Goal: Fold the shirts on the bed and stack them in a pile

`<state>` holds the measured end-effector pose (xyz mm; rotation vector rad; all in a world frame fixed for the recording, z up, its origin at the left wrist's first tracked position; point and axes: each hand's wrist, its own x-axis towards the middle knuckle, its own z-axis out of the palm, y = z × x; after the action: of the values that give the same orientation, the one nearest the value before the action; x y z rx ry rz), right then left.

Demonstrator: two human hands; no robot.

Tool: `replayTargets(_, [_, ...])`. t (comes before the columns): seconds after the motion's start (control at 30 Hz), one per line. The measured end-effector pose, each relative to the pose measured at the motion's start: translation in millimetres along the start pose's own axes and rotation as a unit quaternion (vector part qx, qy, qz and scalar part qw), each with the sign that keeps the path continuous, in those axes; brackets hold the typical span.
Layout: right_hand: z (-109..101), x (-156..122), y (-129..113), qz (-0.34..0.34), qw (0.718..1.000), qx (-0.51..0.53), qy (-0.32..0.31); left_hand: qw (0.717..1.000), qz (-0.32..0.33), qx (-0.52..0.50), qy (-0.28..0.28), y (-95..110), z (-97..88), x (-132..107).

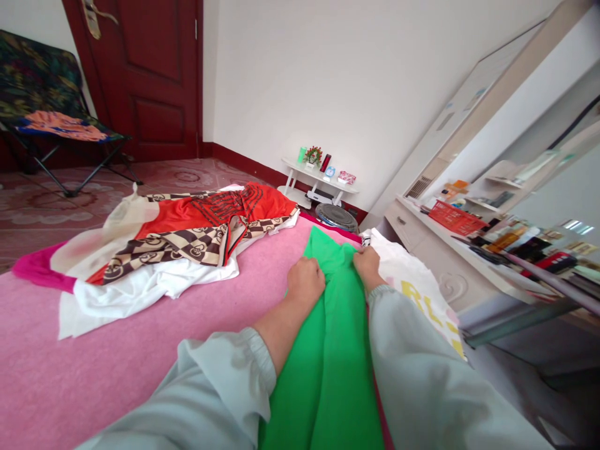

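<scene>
A bright green garment [323,350] lies lengthwise over the pink bed cover [197,356], running from near my body out to its far end. I cannot tell which kind of garment it is. My left hand [305,280] is closed on its left edge near the far end. Across from it, my right hand [368,265] grips the right edge, fingers closed on the cloth. Between both hands the green fabric is bunched and creased. A white shirt with yellow letters [417,275] lies right beside my right hand, partly hidden by my sleeve.
A pile of clothes with a red patterned top [201,212] lies on the left of the bed. On the right stands a dressing table [434,256] with a red basket [457,219] and bottles. A small white shelf [304,172] and a folding chair [42,75] stand beyond.
</scene>
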<state>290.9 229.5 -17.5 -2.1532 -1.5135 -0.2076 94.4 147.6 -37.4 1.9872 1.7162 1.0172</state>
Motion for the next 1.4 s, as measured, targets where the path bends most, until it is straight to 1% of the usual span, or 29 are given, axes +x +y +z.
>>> replayTargets(0.07, [0,-10,-7,-0.006,1.000,-0.013,0.018,1.000,-0.005,-0.011,0.001,-1,-0.5,1])
replayTargets(0.13, [1,-20,-11,-0.049,0.997,-0.051,0.019,1.000,-0.011,-0.025,0.007,-2,-0.9,2])
replayTargets(0.2, [4,-28,-12,-0.095,0.991,-0.096,-0.010,0.999,-0.011,-0.033,0.013,-2,-1.2,2])
replayTargets(0.23, [5,-29,-12,-0.106,0.987,-0.115,-0.032,0.999,-0.009,-0.035,0.015,-2,-1.2,3])
replayTargets(0.3, [5,-26,-14,-0.104,0.983,-0.133,-0.069,0.999,-0.008,-0.033,0.012,-2,-1.1,3])
replayTargets(0.4, [-1,-10,-24,-0.092,0.984,-0.139,-0.070,1.000,-0.012,-0.026,0.005,-2,-1.5,3])
replayTargets(0.47, [-5,-1,-35,-0.108,0.985,-0.124,-0.049,1.000,-0.012,-0.021,0.001,-1,-2.1,2])
replayTargets(0.53, [-4,3,-47,-0.146,0.985,-0.091,-0.033,1.000,-0.011,-0.015,-0.001,-1,-2.8,2])
replayTargets(0.57, [-1,3,-53,-0.168,0.983,-0.064,-0.036,1.000,-0.010,-0.011,-0.002,-1,-2.9,2])
replayTargets(0.63, [10,2,-62,-0.196,0.978,0.009,-0.073,1.000,-0.010,-0.004,-0.005,-1,-2.7,2])
replayTargets(0.7, [22,0,-67,-0.197,0.970,0.076,-0.122,1.000,-0.012,0.000,-0.008,-1,-1.9,2])
replayTargets(0.73, [28,0,-69,-0.191,0.967,0.099,-0.139,1.000,-0.013,-0.001,-0.010,-2,-1.4,2])
replayTargets(0.8, [37,0,-69,-0.173,0.967,0.120,-0.143,1.000,-0.013,-0.007,-0.013,-2,-1.0,1])
replayTargets(0.87, [40,1,-68,-0.150,0.971,0.138,-0.123,1.000,-0.016,-0.016,-0.011,-2,-1.8,1])
replayTargets(0.97, [36,0,-65,-0.113,0.974,0.179,-0.083,0.999,-0.033,-0.030,-0.006,0,-4.6,-1])
replayTargets(1.03, [30,-4,-61,-0.088,0.965,0.242,-0.054,0.998,-0.049,-0.037,-0.008,1,-5.8,-1])
replayTargets(1.07, [27,-8,-57,-0.070,0.950,0.301,-0.040,0.998,-0.054,-0.039,-0.010,1,-5.8,0])
replayTargets(1.1, [24,-12,-52,-0.046,0.926,0.373,-0.027,0.998,-0.054,-0.039,-0.011,1,-5.4,0])
replayTargets(1.17, [17,-22,-40,0.021,0.856,0.516,-0.013,0.998,-0.045,-0.037,-0.013,0,-3.5,1])
replayTargets(1.2, [14,-28,-33,0.053,0.825,0.562,-0.011,0.999,-0.037,-0.035,-0.014,-1,-2.4,2])
replayTargets(1.23, [11,-33,-26,0.082,0.808,0.583,-0.017,0.999,-0.030,-0.035,-0.015,-1,-1.3,2])
replayTargets(1.3, [6,-41,-13,0.127,0.794,0.593,-0.036,0.999,-0.023,-0.036,-0.016,-2,0.0,2])
replayTargets(1.33, [4,-44,-8,0.142,0.793,0.591,-0.046,0.999,-0.023,-0.037,-0.015,-2,0.1,2])
replayTargets(1.37, [2,-46,-5,0.153,0.798,0.580,-0.054,0.999,-0.025,-0.036,-0.010,-2,-0.2,1])
replayTargets(1.4, [1,-48,-2,0.159,0.816,0.552,-0.064,0.999,-0.025,-0.036,-0.003,-2,-0.8,1])
